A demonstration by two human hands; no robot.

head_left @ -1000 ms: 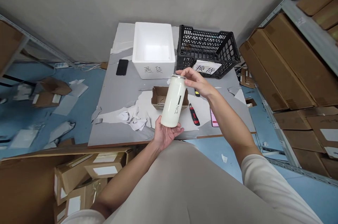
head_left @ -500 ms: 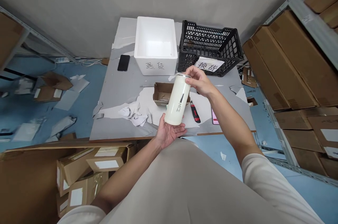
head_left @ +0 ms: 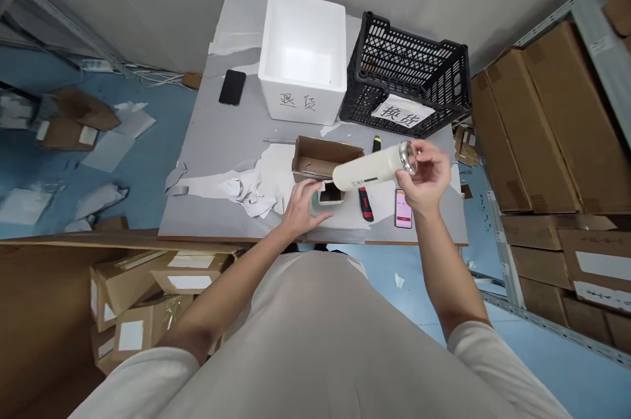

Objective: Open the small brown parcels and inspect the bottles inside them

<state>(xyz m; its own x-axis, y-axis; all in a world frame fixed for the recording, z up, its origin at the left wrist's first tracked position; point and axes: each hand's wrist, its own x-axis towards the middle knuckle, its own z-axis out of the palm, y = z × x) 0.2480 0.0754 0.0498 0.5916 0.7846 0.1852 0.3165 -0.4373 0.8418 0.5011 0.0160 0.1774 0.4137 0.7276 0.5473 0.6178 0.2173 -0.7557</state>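
My right hand grips the silver-capped top of a white cylindrical bottle, which lies nearly level in the air over the table. My left hand is off the bottle, fingers spread, low over the table by the front of a small open cardboard box. Whether it touches the box or a small item there I cannot tell. A red utility knife lies just right of the box, under the bottle.
On the grey table stand a white foam box and a black plastic crate, both labelled. A black phone, a pink-screened phone and torn paper lie about. Cardboard boxes fill shelves right and floor left.
The bottle has swung from upright to nearly level and moved right. My left hand has let go of its base and dropped to the table by the small box.
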